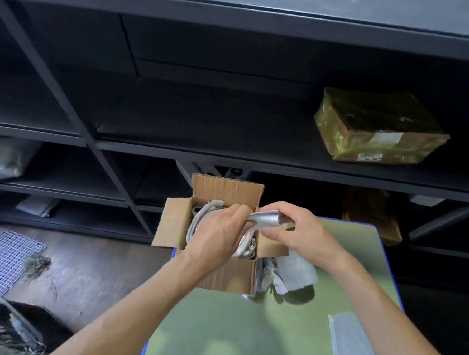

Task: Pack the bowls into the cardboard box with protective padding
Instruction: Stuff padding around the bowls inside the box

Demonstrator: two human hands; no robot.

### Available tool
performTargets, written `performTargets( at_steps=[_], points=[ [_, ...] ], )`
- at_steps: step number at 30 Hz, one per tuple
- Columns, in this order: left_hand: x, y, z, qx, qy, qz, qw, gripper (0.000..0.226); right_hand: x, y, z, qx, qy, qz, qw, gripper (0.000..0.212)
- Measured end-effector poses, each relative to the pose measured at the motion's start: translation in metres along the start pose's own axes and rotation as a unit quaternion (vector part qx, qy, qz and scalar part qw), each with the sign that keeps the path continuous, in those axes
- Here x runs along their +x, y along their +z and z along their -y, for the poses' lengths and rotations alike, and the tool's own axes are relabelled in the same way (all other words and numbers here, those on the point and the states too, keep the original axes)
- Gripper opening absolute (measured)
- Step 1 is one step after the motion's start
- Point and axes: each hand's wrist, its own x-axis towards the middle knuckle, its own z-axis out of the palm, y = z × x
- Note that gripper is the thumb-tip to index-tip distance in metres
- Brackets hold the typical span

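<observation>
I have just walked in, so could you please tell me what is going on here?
A person is packing an open cardboard box at the far left corner of a green table. The left hand and right hand are above it, both gripping a grey padding sheet over the contents. A round rim shows inside among padding, probably a bowl. More loose padding lies on the table beside the box.

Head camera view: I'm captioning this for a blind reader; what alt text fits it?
A person's left hand and right hand hold a grey foam padding sheet over an open brown cardboard box, flaps spread, on a green table. Behind, dark shelving carries a brown parcel wrapped in yellowish tape.
</observation>
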Motion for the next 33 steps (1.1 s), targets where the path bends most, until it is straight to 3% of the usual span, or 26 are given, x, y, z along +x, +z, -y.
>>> performTargets(
  at_steps=[2,5,12,19,27,33],
  points=[
    [-0.007,-0.009,0.011,-0.022,0.012,0.006,1.000,0.025,0.011,0.015,0.006,-0.067,-0.010,-0.044,0.997,0.013],
    [-0.021,-0.016,0.027,-0.053,0.015,0.026,0.998,0.016,0.025,0.036,0.014,-0.139,-0.009,-0.036,0.990,0.012],
    [-0.059,-0.036,0.057,-0.043,-0.091,0.018,0.995,0.006,0.043,0.080,0.049,-0.225,-0.045,0.006,0.973,0.035],
    [-0.067,-0.039,0.083,-0.001,-0.158,0.001,0.987,0.003,0.072,0.096,0.061,-0.314,-0.101,0.040,0.943,0.045],
    [-0.070,-0.014,0.078,0.081,-0.231,0.013,0.970,0.019,0.110,0.087,0.058,-0.358,-0.179,0.022,0.916,0.046],
    [-0.076,0.012,0.069,0.100,-0.232,-0.002,0.968,0.030,0.128,0.091,0.047,-0.374,-0.200,0.092,0.901,0.049]
  ],
)
